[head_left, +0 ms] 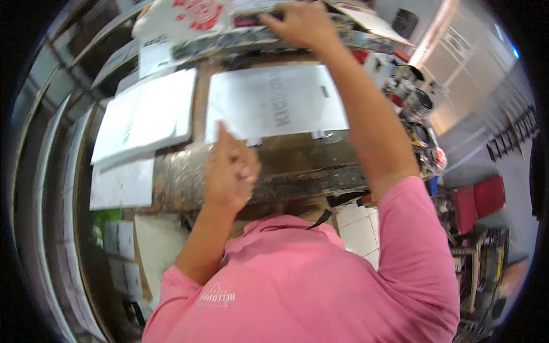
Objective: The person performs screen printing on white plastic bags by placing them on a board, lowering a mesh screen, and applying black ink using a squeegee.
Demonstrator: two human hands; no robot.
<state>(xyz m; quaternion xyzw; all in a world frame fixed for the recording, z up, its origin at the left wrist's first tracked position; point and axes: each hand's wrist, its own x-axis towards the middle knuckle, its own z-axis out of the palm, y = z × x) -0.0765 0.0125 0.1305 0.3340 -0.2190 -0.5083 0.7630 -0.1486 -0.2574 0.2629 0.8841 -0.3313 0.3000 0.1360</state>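
Note:
A white sheet [229,86] with grey printed lettering lies flat on the dark, worn bench [189,177] in front of me. My left hand [230,168] hovers by its near left edge. It is blurred, one finger stretched out and the others loosely curled, and no object shows in it. My right arm reaches across the sheet's right side. At the far side of the bench, my right hand [303,24] closes around something dark, mostly hidden, above a paint-stained bar [229,44]. To the left rests a stack of white sheets [154,108].
Another white sheet [121,186] lies under the stack. Cans and jars [420,104] crowd the bench's right end. Shelves [68,171] run along the left. A white piece with red print [183,20] sits at the far left, and a red chair [480,203] stands right.

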